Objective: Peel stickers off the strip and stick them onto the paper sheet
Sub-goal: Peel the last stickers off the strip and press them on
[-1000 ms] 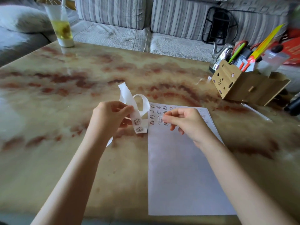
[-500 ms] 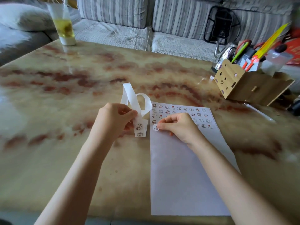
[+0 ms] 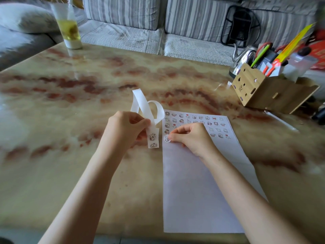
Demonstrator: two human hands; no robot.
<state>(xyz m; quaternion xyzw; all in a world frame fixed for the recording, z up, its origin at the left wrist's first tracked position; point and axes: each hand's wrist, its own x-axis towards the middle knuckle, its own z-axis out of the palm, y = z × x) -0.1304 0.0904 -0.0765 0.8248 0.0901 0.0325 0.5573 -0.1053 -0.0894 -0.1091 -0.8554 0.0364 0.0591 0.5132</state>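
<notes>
Left hand (image 3: 126, 128) pinches strip (image 3: 153, 139), tail nearward, right hand (image 3: 192, 137) pinches sticker (image 3: 166, 138) on sheet (image 3: 193, 191)

Open tabletop (image 3: 52, 138) across left and centre of frame. Wooden pen box (image 3: 267, 92) and kettle (image 3: 243, 58) block upper right. Bottle (image 3: 69, 30) stands upper left. Lower paper sheet (image 3: 193, 199) bare.

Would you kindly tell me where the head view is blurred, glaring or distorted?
Head view: pale glare on the table at left; wide-angle bending and smear at the corners, round the glass and pen box; centre sharp, the sticker at the right hand clear, its drawing small.
</notes>
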